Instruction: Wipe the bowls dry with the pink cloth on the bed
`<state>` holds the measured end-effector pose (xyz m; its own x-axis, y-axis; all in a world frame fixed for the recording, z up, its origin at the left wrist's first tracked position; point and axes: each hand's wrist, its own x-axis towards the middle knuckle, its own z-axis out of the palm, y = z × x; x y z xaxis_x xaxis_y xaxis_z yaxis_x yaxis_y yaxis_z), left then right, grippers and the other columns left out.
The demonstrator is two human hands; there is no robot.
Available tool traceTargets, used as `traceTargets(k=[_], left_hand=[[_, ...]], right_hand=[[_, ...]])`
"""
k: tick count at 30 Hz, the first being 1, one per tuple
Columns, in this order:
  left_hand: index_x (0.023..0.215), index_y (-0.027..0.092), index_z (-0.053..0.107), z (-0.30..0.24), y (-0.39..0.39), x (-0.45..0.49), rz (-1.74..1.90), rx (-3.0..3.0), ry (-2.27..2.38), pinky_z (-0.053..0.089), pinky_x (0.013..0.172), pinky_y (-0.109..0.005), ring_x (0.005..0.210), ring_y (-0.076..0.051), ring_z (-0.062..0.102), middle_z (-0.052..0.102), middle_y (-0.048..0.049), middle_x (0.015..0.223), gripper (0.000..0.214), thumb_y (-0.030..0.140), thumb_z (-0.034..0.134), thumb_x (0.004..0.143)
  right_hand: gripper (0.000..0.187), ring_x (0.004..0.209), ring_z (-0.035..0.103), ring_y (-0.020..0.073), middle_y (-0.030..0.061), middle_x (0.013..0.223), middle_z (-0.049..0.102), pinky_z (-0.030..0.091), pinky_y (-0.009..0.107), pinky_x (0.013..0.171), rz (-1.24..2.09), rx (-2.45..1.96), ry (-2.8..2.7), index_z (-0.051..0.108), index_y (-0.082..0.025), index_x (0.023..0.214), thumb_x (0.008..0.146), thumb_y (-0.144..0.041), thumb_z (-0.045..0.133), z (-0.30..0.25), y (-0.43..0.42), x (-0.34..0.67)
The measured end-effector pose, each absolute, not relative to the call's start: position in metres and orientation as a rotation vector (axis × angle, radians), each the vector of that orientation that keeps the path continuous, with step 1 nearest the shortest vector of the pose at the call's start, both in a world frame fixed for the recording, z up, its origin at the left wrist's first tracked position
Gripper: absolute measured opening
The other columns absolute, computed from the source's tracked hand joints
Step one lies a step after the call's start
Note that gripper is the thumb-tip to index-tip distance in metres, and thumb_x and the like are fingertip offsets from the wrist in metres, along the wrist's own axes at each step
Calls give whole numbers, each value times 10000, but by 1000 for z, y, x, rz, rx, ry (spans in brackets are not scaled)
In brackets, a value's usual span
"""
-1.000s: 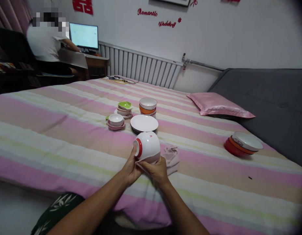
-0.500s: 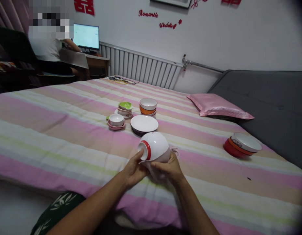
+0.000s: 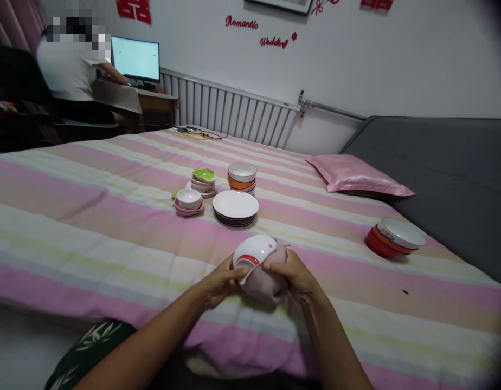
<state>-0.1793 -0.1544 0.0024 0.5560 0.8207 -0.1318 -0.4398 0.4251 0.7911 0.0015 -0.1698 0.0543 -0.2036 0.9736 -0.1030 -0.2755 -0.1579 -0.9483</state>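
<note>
Between my hands, above the bed, is a white bowl with a red band round its foot, tipped so its underside faces up and toward me. My left hand grips it at the left, thumb by the foot. A pale pink cloth wraps the bowl's right and lower side. My right hand is closed on the cloth and presses it against the bowl. The bowl's inside is hidden. Just beyond lies a stack of white plates with dark edges.
Behind the plates stand stacked bowls, small white dishes and a green leaf-shaped dish. More red and orange bowls sit at the right, near a pink pillow. A person sits at a desk, far left.
Both hands have lowered the bowl slightly toward me and turned it, so its foot now points more toward me. The cloth covers more of its right side.
</note>
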Motion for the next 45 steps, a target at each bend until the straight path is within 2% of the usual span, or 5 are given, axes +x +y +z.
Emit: traceTargets(k=[7,18,32,39,45], left_hand=[[1196,113,591,-5,-153,-177,904,652,657,563,646,-301,811,-210,648,675,-148,1076,531,289,757,723],[1348,56,474,4,-139,-176,1029,212,398,492,986,-392,1055,-271,661,701,-180,1108,556,377,561,903],[1360,74,479,2,-143,-174,944,268,344,466,1001,-409,1065,-281,656,699,-186,1118,653,487,583,866],[1322,108,527,2,-149,-172,895,367,337,444,1018,-387,1100,-278,634,704,-149,1119,583,421,643,843],[1206,54,601,-1,-142,-174,805,487,356,390,1077,-364,1207,-283,561,657,-181,1196,565,462,660,819]], right_hand=[[651,822,633,214,43,939,700,529,316,742,1222,-1164,-1124,613,-177,1068,498,-380,854,42,-158,-6],[610,894,689,259,109,1026,733,547,358,822,1112,-1068,-1183,611,-125,1121,564,-294,790,7,-155,-54],[315,719,681,228,68,820,756,557,349,725,1229,-1016,-1060,764,-135,823,522,-213,813,-5,-167,-61],[84,515,527,144,-1,565,640,454,264,521,1018,-1075,-1186,698,-142,649,609,-215,704,-7,-181,-44],[54,538,481,131,-27,561,577,402,242,534,857,-1133,-1276,616,-171,594,612,-158,567,16,-181,-20]])
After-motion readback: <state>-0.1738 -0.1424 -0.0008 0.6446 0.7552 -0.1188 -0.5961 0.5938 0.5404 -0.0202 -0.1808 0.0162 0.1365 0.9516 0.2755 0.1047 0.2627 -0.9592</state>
